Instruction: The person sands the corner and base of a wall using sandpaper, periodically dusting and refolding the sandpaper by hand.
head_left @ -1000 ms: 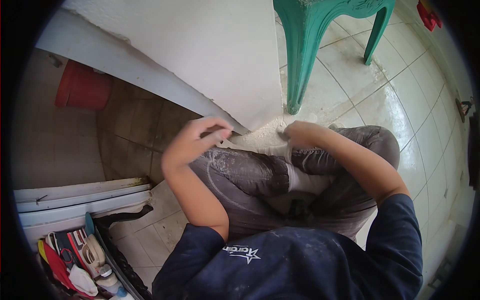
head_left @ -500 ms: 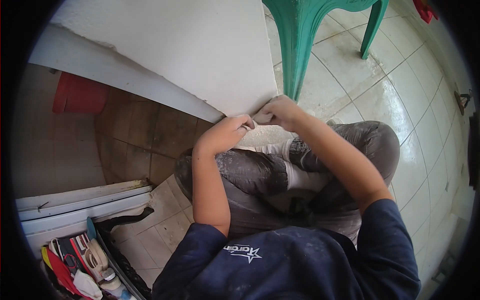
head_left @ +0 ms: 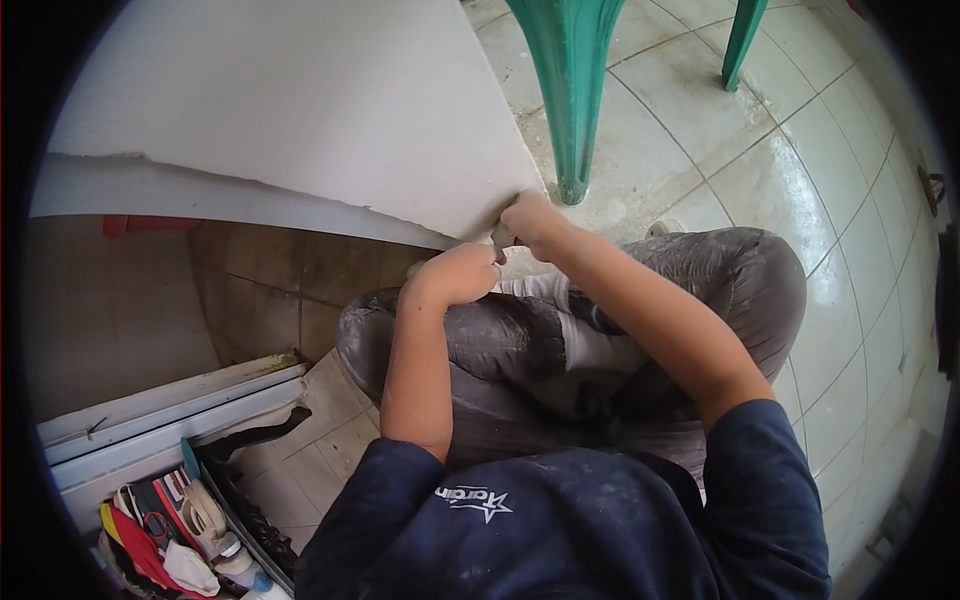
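Observation:
A large white panel (head_left: 300, 110) with a ragged, chipped lower edge fills the upper left and narrows to a corner by my hands. My right hand (head_left: 535, 222) is closed at that corner, its fingers around a small greyish piece (head_left: 503, 233) whose kind I cannot make out. Just left of it and lower, my left hand (head_left: 458, 275) has its fingers curled in near the panel's edge. Whatever lies between the left fingertips is hidden. Both hands are dusty. Below them are my crossed legs in dusty dark trousers (head_left: 500, 335).
Green plastic chair legs (head_left: 575, 110) stand on pale tiles (head_left: 660, 130) just past the panel's corner. An open bag (head_left: 235, 500) of tools and cloths sits at lower left, beside a white door track (head_left: 170, 420). Part of a red bucket (head_left: 150, 224) shows under the panel.
My view has shifted, so the panel covers more of the red bucket. My right hand has moved slightly left along the corner and turned; my left hand stays close beside it.

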Demonstrator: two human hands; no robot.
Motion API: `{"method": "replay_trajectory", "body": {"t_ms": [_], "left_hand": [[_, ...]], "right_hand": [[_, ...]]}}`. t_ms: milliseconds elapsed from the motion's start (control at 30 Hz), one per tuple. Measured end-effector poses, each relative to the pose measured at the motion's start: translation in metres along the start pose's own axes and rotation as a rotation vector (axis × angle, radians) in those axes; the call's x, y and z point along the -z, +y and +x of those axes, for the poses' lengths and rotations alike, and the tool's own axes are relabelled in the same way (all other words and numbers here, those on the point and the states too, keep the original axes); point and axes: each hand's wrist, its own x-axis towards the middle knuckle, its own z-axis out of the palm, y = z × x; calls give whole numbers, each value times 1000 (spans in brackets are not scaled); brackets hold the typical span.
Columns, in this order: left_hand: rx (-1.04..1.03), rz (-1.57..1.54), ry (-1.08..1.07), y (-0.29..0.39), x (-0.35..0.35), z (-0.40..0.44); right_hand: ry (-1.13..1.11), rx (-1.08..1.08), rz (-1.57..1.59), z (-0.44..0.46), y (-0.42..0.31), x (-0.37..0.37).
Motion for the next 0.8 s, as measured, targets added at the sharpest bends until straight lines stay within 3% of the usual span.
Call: {"method": "replay_trajectory", "body": {"t_ms": [67, 133, 200, 267, 333, 433, 533, 633, 733, 800], "left_hand": [[43, 53, -98, 1, -1, 2], [82, 103, -259, 10, 5, 0], [-56, -7, -166, 14, 4, -13], [-116, -1, -143, 25, 9, -21], [-97, 138, -212, 46, 11, -19], [-119, 260, -249, 52, -3, -2], [-101, 142, -191, 41, -15, -6], [-135, 124, -137, 33, -15, -1], [-128, 175, -94, 34, -20, 5], [-110, 210, -81, 39, -23, 6]], "right_hand": [[29, -78, -116, 5, 12, -2], [33, -126, 182, -22, -37, 3], [3, -133, 304, -38, -60, 10], [-7, 104, -98, -8, -2, 1], [133, -142, -34, -25, -17, -1], [190, -206, -61, -30, -26, -1], [27, -165, 149, -29, -42, 6], [152, -42, -74, -22, -27, 0], [128, 11, -12, -19, -20, 3], [59, -73, -14, -22, -30, 13]]}}
